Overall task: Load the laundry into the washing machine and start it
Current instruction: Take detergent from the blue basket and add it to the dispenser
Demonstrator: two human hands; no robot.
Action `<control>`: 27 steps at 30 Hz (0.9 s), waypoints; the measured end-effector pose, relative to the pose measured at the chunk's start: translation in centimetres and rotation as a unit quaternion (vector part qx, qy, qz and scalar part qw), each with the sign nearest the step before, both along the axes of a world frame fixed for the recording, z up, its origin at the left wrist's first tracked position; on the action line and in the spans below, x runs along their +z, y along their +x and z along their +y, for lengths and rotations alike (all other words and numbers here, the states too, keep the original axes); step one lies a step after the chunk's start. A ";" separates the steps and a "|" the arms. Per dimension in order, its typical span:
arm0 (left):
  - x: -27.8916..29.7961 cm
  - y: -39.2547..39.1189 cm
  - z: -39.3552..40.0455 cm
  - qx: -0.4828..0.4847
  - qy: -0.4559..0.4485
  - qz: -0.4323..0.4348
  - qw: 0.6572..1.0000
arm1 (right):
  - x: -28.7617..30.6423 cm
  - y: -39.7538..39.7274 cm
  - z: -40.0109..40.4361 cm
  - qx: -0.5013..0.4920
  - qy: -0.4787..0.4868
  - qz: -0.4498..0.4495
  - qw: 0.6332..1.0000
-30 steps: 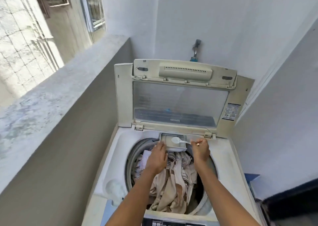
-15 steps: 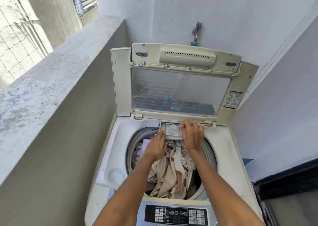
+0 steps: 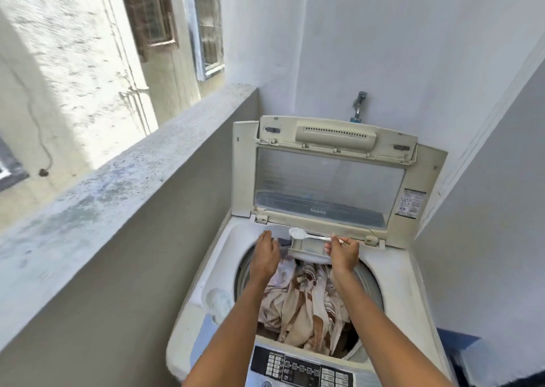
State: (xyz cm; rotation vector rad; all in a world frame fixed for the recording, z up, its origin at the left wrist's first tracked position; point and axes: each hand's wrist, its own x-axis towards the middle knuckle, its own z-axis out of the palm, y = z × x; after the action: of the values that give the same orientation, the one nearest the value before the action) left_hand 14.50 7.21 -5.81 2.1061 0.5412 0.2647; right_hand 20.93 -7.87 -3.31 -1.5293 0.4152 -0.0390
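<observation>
right hand (image 3: 342, 252) – pinches white spoon (image 3: 312, 236) over detergent drawer (image 3: 306, 246) | left hand (image 3: 265, 254) – fingers relaxed, left of drawer | laundry (image 3: 306, 304) in drum below drawer

A top-loading washing machine (image 3: 392, 271) stands with its lid (image 3: 330, 174) raised upright. Beige and brown patterned laundry (image 3: 303, 307) fills the drum. The right hand (image 3: 343, 254) pinches the handle of a white plastic spoon (image 3: 306, 235) over the open detergent drawer (image 3: 309, 248). The left hand (image 3: 267, 254) hovers with relaxed fingers beside the drawer. The control panel (image 3: 300, 369) lies nearest.
</observation>
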 end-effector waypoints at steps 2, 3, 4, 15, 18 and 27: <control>1.7 -2.4 0.0 0.074 -0.024 -0.039 0.996 | 1.2 -1.0 0.6 0.051 0.033 -0.001 0.998; 2.6 -3.5 0.0 0.109 -0.037 -0.056 0.992 | 2.0 -1.6 1.0 0.076 0.054 -0.004 0.996; 3.4 -4.9 -0.1 0.150 -0.050 -0.074 0.985 | 3.0 -2.7 1.4 0.105 0.072 -0.009 0.992; 16.8 -24.7 -0.3 0.434 0.064 -0.275 0.856 | 17.3 -18.7 6.3 0.284 0.288 -0.030 0.914; 19.8 -31.1 0.2 0.439 0.208 -0.302 0.820 | 20.6 -24.0 7.8 0.346 0.297 -0.025 0.890; 24.0 -47.5 3.0 0.505 0.461 -0.154 0.714 | 25.4 -38.2 12.9 0.465 0.257 -0.033 0.847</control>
State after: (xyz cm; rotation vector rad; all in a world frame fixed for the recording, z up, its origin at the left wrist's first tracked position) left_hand -32.97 10.17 18.16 2.3100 1.5593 1.7987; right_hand -17.30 5.04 22.09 -1.0511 -0.3884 0.7272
